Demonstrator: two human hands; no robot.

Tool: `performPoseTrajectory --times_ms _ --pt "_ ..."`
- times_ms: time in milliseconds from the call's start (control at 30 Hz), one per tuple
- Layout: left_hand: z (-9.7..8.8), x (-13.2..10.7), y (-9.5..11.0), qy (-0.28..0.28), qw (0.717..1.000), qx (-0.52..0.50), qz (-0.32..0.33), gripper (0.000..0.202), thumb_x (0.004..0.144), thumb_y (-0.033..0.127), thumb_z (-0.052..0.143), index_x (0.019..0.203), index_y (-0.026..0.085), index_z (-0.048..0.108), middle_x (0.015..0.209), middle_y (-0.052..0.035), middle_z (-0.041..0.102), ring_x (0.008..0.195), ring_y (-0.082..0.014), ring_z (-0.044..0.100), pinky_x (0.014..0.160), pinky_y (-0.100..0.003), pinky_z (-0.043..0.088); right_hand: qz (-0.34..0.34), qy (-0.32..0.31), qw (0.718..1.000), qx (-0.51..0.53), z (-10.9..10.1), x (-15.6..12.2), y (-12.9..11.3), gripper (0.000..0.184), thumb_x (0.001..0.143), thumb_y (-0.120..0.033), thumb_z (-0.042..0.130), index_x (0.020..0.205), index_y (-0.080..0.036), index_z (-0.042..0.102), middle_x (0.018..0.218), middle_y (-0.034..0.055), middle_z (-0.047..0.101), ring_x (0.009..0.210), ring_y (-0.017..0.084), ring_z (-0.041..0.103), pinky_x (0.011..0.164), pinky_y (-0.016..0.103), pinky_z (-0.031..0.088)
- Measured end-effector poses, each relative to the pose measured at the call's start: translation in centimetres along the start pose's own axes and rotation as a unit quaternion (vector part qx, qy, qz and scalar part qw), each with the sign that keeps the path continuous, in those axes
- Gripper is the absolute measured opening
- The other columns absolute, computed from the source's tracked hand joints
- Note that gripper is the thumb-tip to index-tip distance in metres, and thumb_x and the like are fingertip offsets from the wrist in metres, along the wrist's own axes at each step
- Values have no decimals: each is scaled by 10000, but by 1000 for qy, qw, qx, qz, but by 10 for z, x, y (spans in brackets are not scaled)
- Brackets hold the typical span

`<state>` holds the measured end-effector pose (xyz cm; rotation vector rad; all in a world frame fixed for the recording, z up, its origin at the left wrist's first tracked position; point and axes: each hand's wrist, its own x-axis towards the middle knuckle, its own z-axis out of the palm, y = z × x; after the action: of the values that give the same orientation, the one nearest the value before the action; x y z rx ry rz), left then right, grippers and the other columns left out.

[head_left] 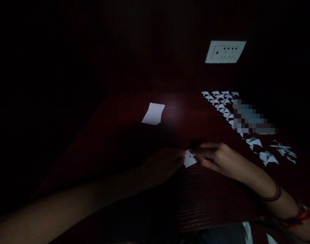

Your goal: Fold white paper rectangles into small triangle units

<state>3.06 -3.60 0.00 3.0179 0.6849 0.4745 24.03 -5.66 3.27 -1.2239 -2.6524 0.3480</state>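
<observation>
Between my two hands, low over the dark red table, is a small piece of white paper (190, 159) with creases across it. My left hand (167, 164) pinches its left side, and a ring shows on one finger. From the right, my right hand (216, 157) has its fingers closed on the paper's right edge; the fingertips are partly in shadow. Farther back lies a stack of white paper sheets (153, 113), apart from both hands.
Several folded white paper pieces (222, 105) run in rows along the table's right side. Beside them are a blurred-out object (251, 117) and a heap of paper scraps (284, 150). A socket plate (225, 52) is on the wall behind the dark red table (119, 118).
</observation>
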Motion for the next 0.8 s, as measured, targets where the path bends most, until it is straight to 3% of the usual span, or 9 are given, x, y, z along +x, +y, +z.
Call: performPoseTrajectory --times_ms 233,533,800 --pt "6 -5 -2 5 997 64 30 258 886 135 277 1042 99 480 1072 -75 523 983 -173 470 813 -305 396 -51 0 997 -59 6 -6 -3 311 816 -138 408 1103 -158 526 1069 64 530 908 164 550 826 286 463" --pt "1 -2 0 -8 998 42 47 241 885 138 296 1029 82 480 1100 -75 510 1020 -168 453 832 -298 375 -66 26 997 -4 11 -1 1 287 788 -96 431 1030 -161 571 1071 43 544 940 147 540 844 268 461" --pt "-1 -3 3 -32 994 94 54 208 856 129 350 1015 104 483 1093 -73 513 1006 -173 459 822 -303 373 -71 23 997 -15 9 2 1 232 809 -112 428 974 -146 588 1031 58 563 940 156 534 836 281 457"
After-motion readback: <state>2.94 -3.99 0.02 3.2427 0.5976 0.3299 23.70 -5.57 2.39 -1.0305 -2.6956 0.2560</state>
